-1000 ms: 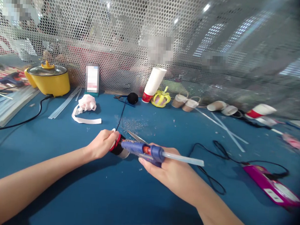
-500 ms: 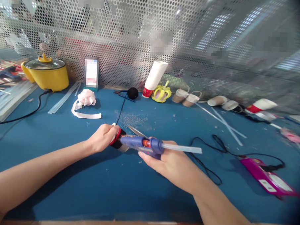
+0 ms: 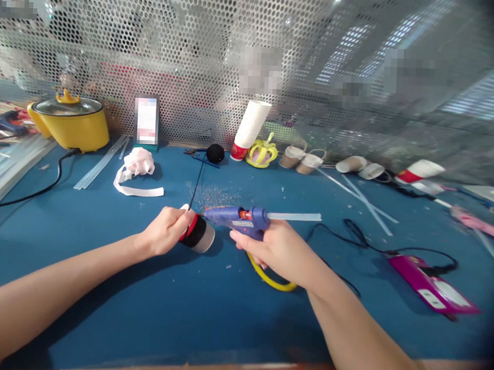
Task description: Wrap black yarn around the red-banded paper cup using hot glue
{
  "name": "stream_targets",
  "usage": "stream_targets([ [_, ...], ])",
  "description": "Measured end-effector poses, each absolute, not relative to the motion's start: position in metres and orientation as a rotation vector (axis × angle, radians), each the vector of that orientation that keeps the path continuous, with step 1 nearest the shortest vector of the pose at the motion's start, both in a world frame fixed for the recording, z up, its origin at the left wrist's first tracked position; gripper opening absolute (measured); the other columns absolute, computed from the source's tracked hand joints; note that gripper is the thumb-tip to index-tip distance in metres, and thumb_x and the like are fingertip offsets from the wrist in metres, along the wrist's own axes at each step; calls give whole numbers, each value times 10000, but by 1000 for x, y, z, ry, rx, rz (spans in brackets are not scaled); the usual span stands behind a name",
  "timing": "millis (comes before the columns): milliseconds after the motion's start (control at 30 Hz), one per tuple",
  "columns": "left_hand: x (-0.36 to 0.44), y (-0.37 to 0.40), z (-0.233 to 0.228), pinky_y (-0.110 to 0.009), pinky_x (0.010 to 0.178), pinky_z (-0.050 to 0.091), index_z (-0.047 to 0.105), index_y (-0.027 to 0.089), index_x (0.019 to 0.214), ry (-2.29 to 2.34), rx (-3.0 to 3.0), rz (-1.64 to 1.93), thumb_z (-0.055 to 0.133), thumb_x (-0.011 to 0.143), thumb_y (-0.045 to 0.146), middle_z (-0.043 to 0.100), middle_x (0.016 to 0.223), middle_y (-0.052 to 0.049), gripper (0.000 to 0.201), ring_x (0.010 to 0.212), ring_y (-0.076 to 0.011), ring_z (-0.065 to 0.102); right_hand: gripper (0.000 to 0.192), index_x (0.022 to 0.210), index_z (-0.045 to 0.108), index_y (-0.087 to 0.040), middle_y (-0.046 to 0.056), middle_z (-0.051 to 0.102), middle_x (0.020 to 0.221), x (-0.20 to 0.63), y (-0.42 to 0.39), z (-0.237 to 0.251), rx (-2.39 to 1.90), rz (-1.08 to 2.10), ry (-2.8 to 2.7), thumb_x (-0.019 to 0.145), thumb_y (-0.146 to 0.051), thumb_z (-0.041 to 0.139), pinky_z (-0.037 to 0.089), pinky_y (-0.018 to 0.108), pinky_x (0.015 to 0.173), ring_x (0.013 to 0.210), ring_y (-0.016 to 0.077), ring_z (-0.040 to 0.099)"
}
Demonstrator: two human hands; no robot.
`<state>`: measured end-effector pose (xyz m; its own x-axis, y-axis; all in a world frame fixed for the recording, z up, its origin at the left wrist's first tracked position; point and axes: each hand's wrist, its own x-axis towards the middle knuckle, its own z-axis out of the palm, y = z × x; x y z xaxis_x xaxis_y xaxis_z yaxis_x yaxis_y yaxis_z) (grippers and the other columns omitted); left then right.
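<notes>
My left hand (image 3: 167, 229) is closed round the rim end of a paper cup (image 3: 206, 241) that lies tilted, its base toward the right. Black yarn (image 3: 194, 234) is wound round the cup's side, and a strand runs from it to a black yarn ball (image 3: 215, 153) at the back. My right hand (image 3: 275, 246) grips a blue hot glue gun (image 3: 237, 217), a clear glue stick (image 3: 297, 216) jutting from its rear. The gun's nozzle is by the yarn-wrapped cup. Below my right hand shows a yellow loop handle (image 3: 277, 283); whether the hand holds it I cannot tell.
A crumpled white ribbon (image 3: 138, 163), a phone (image 3: 146, 120) and a yellow electric pot (image 3: 77, 126) stand left. Stacked paper cups (image 3: 251, 128), a yellow crown-like basket (image 3: 262, 153) and small brown baskets (image 3: 292, 157) line the back. A purple power strip (image 3: 431, 283) lies right with cables.
The glue gun has turned and risen slightly, uncovering more of the cup's base. A pointed metal blade seen beyond the gun is out of sight now, and a yellow handle shows below my right hand.
</notes>
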<state>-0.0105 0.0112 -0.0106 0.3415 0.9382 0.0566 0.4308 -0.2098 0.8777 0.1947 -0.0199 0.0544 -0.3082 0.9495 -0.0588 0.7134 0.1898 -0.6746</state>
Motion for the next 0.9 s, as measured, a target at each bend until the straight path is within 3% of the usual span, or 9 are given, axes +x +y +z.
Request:
stream_targets([
  [267, -11, 11, -11, -227, 447, 240, 300, 188, 477, 1189, 1798, 810, 298, 819, 451, 287, 467, 45, 431, 476, -81, 265, 163, 738, 553, -153, -51, 513, 460, 208, 17, 43, -1520, 1003, -1702, 712, -301, 617, 390, 208, 406, 384, 78, 458],
  [367, -11, 10, -10, -222, 440, 241, 310, 186, 473, 1170, 1800, 842, 308, 816, 448, 303, 464, 42, 432, 475, -81, 272, 167, 680, 576, -147, 12, 606, 588, 221, 49, 31, -1643, 851, -1604, 742, -300, 599, 437, 210, 499, 509, 87, 538],
  [567, -10, 9, -8, -227, 455, 244, 311, 185, 472, 1183, 1809, 894, 308, 810, 461, 294, 456, 43, 436, 475, -82, 269, 385, 441, 480, -170, 12, 494, 377, 237, 88, 6, -1864, 694, -1626, 764, -358, 574, 343, 239, 415, 377, 96, 467],
  [733, -10, 7, -4, -228, 459, 245, 312, 184, 471, 1146, 1839, 891, 290, 827, 459, 310, 454, 42, 451, 472, -80, 272, 419, 422, 456, -176, 54, 569, 493, 220, 81, 21, -1781, 596, -1757, 744, -405, 594, 362, 235, 532, 635, 141, 592],
  [833, -10, 6, -3, -228, 465, 254, 322, 181, 465, 1132, 1870, 881, 291, 831, 448, 326, 450, 39, 454, 467, -80, 287, 421, 487, 572, -161, 57, 645, 616, 186, 68, 30, -1675, 733, -1865, 719, -513, 583, 396, 233, 565, 679, 147, 596],
  [900, -10, 6, -4, -227, 464, 252, 324, 180, 468, 1127, 1888, 872, 302, 829, 439, 326, 456, 39, 445, 469, -79, 285, 446, 673, 666, -169, 45, 681, 753, 162, 59, 30, -1433, 1109, -1934, 779, -558, 474, 427, 238, 609, 691, 127, 589],
])
